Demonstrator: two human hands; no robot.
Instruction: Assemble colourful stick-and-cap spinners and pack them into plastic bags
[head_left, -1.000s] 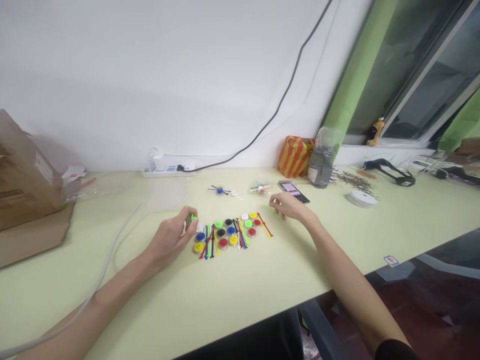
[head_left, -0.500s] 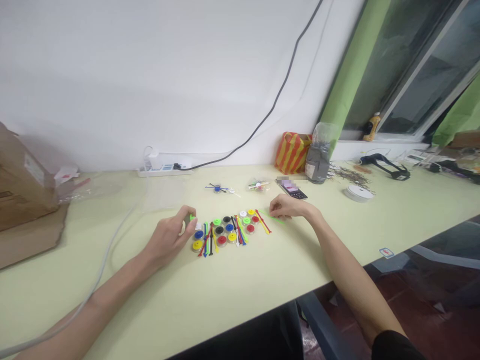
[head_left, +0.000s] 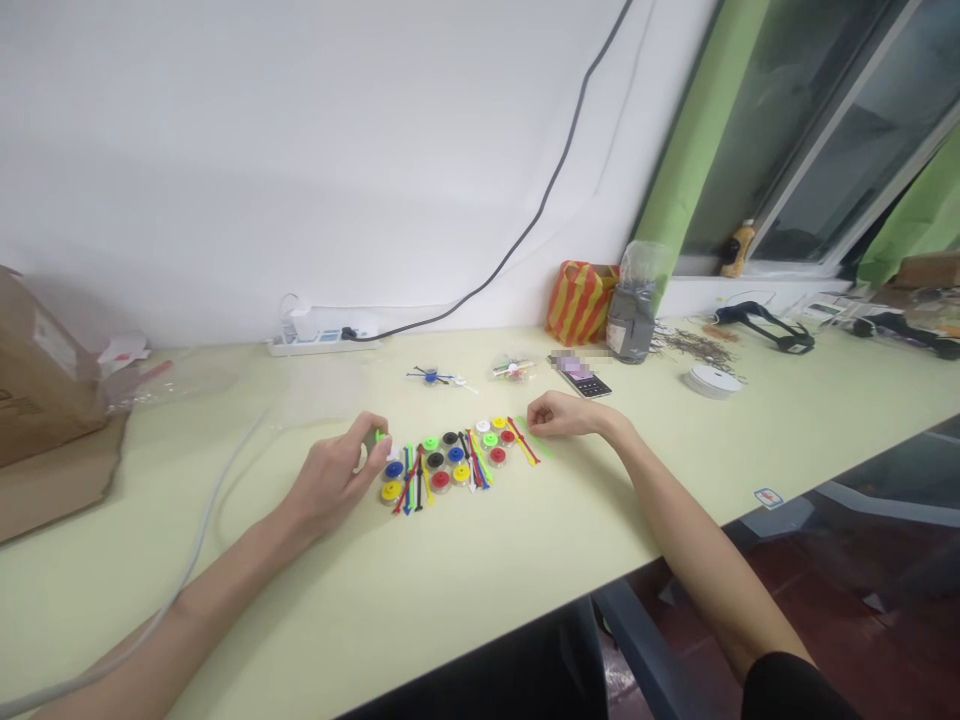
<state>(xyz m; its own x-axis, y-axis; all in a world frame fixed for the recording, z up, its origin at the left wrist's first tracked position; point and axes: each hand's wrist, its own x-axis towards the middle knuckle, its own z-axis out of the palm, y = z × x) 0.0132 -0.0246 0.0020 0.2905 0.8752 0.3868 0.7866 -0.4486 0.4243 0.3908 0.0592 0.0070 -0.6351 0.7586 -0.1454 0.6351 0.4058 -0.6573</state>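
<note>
My left hand (head_left: 330,475) is closed in a pinch at the left end of a group of coloured pieces, with a small green plastic piece (head_left: 380,437) between thumb and forefinger. My right hand (head_left: 561,415) is closed at the group's right end, its fingertips at a blurred green arrow (head_left: 539,443). That arrow lies alongside a red arrow (head_left: 523,440) and a yellow one. Round pieces with coloured tops, such as a blue one (head_left: 394,469) and a red one (head_left: 440,481), stand in clusters. Between them lie bundles of thin coloured arrows (head_left: 409,482).
Behind the group lie a blue-centred spinner (head_left: 430,377), a bagged set of pieces (head_left: 513,369) and a phone (head_left: 581,376). A striped bag (head_left: 581,303), a power strip (head_left: 322,342) and a white roll (head_left: 711,381) are farther off. A cardboard box (head_left: 45,370) stands left; a cable (head_left: 214,490) crosses my left forearm.
My right hand has shifted left with the green arrow, which now lies closer to the red and yellow arrows. My left hand keeps its pinch in nearly the same place.
</note>
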